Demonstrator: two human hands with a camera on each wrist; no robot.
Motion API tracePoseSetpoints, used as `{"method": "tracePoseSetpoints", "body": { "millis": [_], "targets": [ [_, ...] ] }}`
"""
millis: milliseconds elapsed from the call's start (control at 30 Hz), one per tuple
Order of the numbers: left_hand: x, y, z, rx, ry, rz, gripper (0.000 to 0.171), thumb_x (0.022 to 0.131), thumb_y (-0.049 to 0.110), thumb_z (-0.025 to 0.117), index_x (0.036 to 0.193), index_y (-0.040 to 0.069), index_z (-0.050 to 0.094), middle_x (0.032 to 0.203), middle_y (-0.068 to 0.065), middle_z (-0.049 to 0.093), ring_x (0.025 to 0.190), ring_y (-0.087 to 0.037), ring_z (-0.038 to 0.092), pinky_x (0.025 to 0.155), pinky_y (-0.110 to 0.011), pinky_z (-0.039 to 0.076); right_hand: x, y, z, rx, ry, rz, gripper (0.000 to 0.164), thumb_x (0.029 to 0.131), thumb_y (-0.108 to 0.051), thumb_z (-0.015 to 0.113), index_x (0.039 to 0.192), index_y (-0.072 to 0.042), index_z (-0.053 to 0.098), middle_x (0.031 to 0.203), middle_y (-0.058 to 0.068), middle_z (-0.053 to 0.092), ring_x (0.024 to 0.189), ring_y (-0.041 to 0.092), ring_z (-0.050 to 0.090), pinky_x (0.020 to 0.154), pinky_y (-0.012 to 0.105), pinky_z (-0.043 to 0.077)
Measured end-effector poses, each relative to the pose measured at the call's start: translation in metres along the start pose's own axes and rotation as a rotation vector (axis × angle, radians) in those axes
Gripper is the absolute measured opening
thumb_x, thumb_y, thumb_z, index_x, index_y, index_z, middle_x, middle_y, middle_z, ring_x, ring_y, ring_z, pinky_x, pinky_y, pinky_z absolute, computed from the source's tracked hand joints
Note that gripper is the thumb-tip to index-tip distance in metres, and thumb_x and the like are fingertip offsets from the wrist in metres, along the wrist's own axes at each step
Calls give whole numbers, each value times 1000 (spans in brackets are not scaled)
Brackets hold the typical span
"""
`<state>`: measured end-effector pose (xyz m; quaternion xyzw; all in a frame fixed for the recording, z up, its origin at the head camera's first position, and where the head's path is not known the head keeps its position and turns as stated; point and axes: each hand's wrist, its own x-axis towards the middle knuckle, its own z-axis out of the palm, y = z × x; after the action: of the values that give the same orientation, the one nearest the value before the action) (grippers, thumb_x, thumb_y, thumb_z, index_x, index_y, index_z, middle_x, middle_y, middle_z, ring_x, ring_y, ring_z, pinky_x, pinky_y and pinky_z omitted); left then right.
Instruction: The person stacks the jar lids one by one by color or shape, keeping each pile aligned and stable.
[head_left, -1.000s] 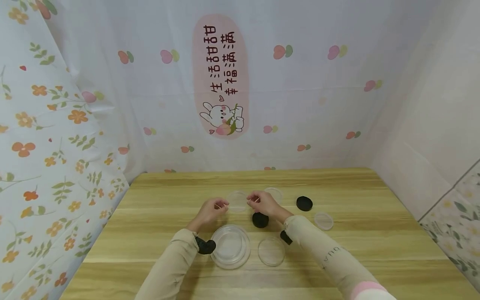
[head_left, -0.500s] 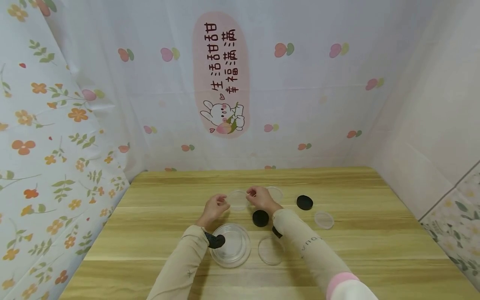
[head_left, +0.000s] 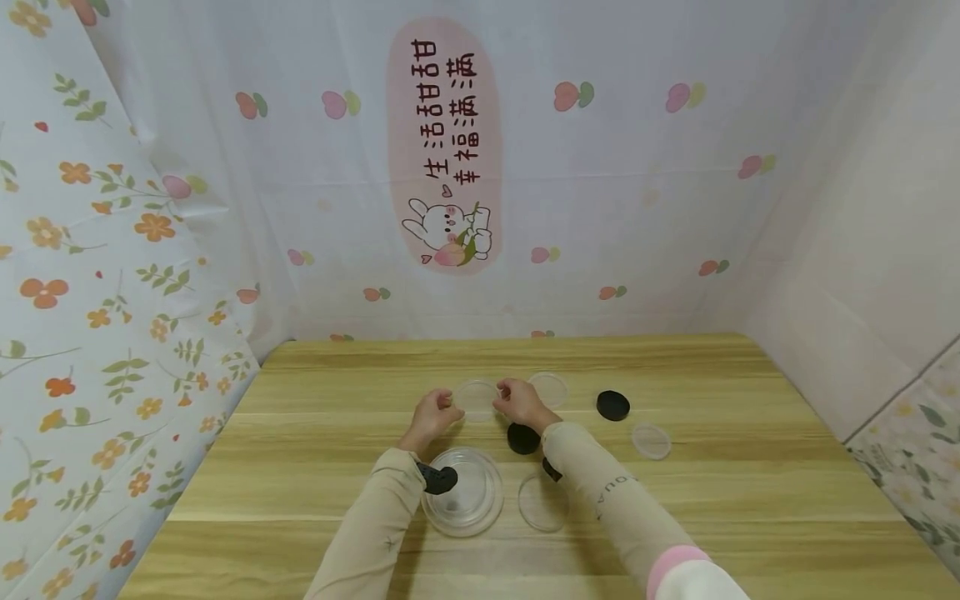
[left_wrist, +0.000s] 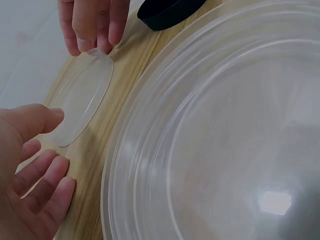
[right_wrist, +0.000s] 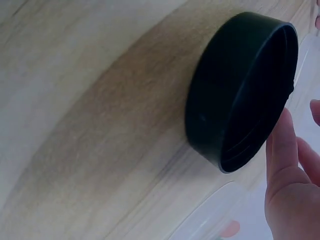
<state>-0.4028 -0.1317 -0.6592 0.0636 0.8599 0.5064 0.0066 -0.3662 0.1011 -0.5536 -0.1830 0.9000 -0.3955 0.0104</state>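
Observation:
A clear round lid [head_left: 477, 402] lies near the middle of the table, between the two hands. At its left edge is my left hand [head_left: 435, 417]; in the left wrist view the thumb overlaps the lid while the relaxed fingers stay apart from the thumb. My right hand [head_left: 521, 404] pinches the opposite edge, its thumb and fingertips meeting the rim in the left wrist view. Just below the right hand stands a black round cap [right_wrist: 235, 95], hollow side showing in the right wrist view. Stacked clear round dishes or lids [head_left: 463, 521] sit under the left wrist.
Another clear lid [head_left: 549, 389] lies behind the right hand. To the right are a second black cap [head_left: 613, 406] and a small clear lid [head_left: 651, 442]. A clear disc [head_left: 543, 504] lies beside the stack. A patterned curtain [head_left: 600, 208] rises behind the wooden table [head_left: 337, 467].
Both hands have shifted slightly inward to the clear lid's edges, the left hand moving right and a little away from the body. The lids and caps stay in place.

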Motion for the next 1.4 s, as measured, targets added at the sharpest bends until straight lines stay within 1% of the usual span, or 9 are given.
{"method": "tracePoseSetpoints", "body": {
  "millis": [133, 200, 300, 467, 633, 867, 1067, 1267, 1400],
  "targets": [
    [31, -54, 18, 18, -28, 1, 74, 55, 63, 70, 115, 23, 53, 100, 5, 55, 90, -14, 54, 72, -31, 47, -7, -14, -6, 4, -8, 20, 39, 83, -24, 61, 110, 3, 57, 89, 6, 59, 80, 17, 56, 70, 28, 47],
    [42, -70, 24, 41, -48, -7, 76, 56, 60, 72, 118, 21, 52, 101, 4, 55, 91, -14, 53, 72, -31, 47, 5, 18, 9, 7, 10, -31, 44, 83, -34, 59, 108, 2, 58, 84, 1, 59, 76, 12, 56, 67, 24, 46],
    [31, -50, 19, 39, -68, -13, 73, 60, 49, 75, 121, 16, 50, 104, 1, 55, 92, -16, 53, 72, -31, 47, -2, -1, 3, -14, -6, 59, 35, 83, -21, 61, 108, 3, 59, 88, 4, 61, 82, 16, 57, 73, 29, 47],
    [-9, 12, -2, 22, -73, 48, 63, 71, 31, 73, 122, 2, 48, 103, -9, 56, 86, -20, 55, 65, -29, 48, 17, 42, 22, -67, -5, 14, 30, 78, -10, 63, 105, 3, 61, 85, 6, 61, 78, 17, 57, 67, 27, 48],
    [-17, 20, -7, 39, -53, 42, 57, 73, 31, 71, 118, 2, 51, 98, -7, 55, 85, -19, 53, 65, -29, 47, 61, 139, 65, -57, -11, -21, 30, 73, -20, 67, 102, -11, 64, 81, -6, 59, 74, 9, 55, 63, 24, 47],
    [-29, 28, -17, 77, -20, 75, 40, 75, 30, 68, 107, 8, 57, 88, 0, 58, 79, -14, 55, 63, -25, 46, 84, 191, 88, -50, -44, 14, 30, 67, -25, 74, 96, -25, 63, 79, -13, 59, 74, 5, 56, 65, 24, 48],
    [-35, 24, -25, 26, -40, 115, 31, 77, 21, 67, 102, 3, 60, 87, -9, 62, 77, -21, 60, 61, -29, 48, 83, 190, 92, -52, -67, -2, 29, 69, -23, 73, 96, -22, 64, 79, -12, 61, 73, 5, 58, 64, 24, 49],
    [-29, 3, -24, 17, -21, 154, 31, 74, 33, 70, 95, 12, 60, 82, 0, 59, 72, -12, 57, 59, -23, 47, 68, 161, 80, -23, -94, -41, 24, 70, -26, 72, 92, -24, 63, 77, -13, 61, 70, 3, 58, 62, 21, 48],
    [-44, 25, -31, 22, -19, 152, 29, 75, 24, 70, 98, 8, 60, 85, -3, 60, 75, -15, 57, 63, -24, 48, 51, 129, 63, -20, -103, -65, 22, 71, -29, 72, 91, -23, 64, 76, -14, 60, 69, 1, 57, 60, 19, 48]
  ]
}}
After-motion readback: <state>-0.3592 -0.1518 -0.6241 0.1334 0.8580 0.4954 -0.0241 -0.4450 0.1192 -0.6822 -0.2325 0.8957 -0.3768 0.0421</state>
